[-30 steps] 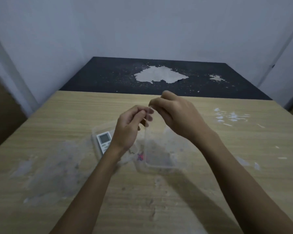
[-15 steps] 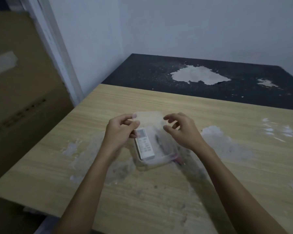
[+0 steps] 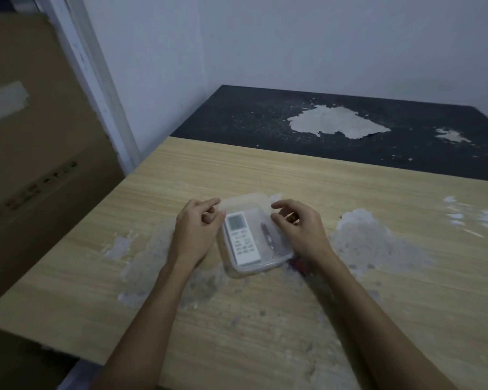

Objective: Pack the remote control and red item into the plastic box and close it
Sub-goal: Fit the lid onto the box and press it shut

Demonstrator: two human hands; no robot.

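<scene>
A clear plastic box (image 3: 255, 273) stands on the wooden table. Inside it lies a white remote control (image 3: 242, 241), screen end away from me, with a slim red item (image 3: 266, 235) to its right. The clear lid (image 3: 245, 202) lies over the box. My left hand (image 3: 195, 235) is at the box's left side, thumb and fingers pinching the lid's far left edge. My right hand (image 3: 302, 232) is at the right side, thumb and forefinger around the lid's far right corner. A small reddish bit (image 3: 298, 266) shows by the box's near right corner, under my right wrist.
The wooden table (image 3: 265, 327) has worn pale patches; its left edge is close to the box. A large cardboard carton (image 3: 40, 164) stands left of the table. A dark, flaking surface (image 3: 350, 153) adjoins the far side, against the wall.
The lid went from upright in both hands, to held over the box, to lying on it. The view has swung left, bringing the carton into sight.
</scene>
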